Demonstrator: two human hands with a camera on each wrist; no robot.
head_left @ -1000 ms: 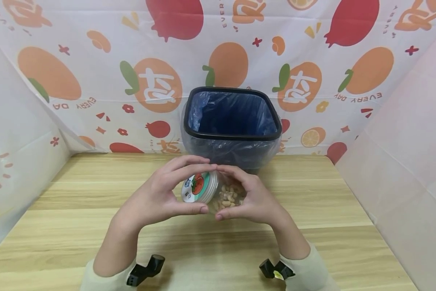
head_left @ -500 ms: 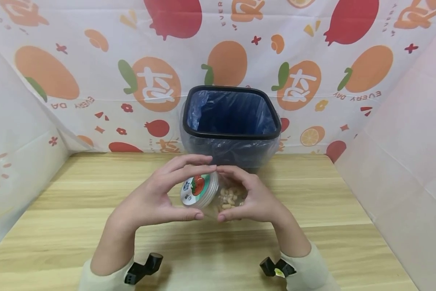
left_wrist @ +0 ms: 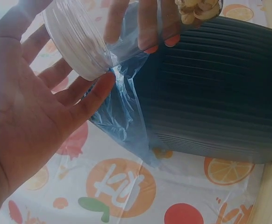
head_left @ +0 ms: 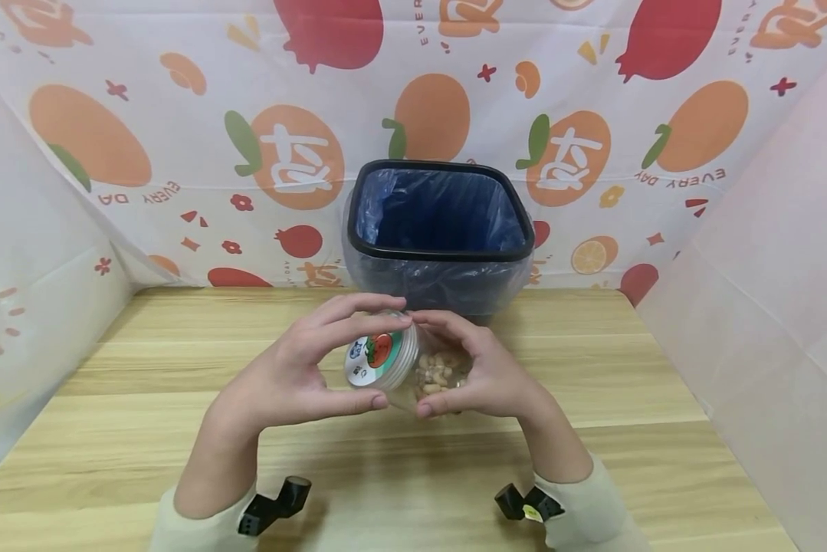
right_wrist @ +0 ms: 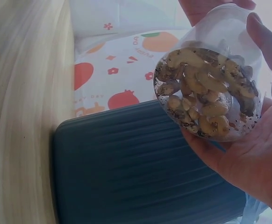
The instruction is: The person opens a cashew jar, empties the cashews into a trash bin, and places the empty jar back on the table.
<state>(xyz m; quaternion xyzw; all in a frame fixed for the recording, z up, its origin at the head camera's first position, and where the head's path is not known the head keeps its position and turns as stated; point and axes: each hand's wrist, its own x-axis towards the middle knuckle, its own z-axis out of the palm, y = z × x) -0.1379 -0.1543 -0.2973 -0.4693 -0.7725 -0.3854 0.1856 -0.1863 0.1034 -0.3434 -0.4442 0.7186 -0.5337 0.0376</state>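
Jar [head_left: 423, 368] of clear plastic, lying on its side, sits between the two hands above the desk [head_left: 592, 368], its bottom end cupped in the right hand [head_left: 485, 376] and its lid end in the left hand [head_left: 296, 376]. Pale nuts [right_wrist: 206, 95] fill the lower part of the jar, seen plainly in the right wrist view against the palm. The right hand curls round the jar's body, thumb below and fingers arched over the top. The left hand grips the white ribbed lid [head_left: 380, 359], thumb under its rim and fingers over it; the lid's face bears a round red and green label and points toward the left palm. Fingertips of both hands nearly meet over the top of the jar. Just beyond the hands stands a dark bin [head_left: 441, 230] lined with a blue plastic bag [left_wrist: 126, 112], against a fruit-printed cloth [head_left: 178, 138]
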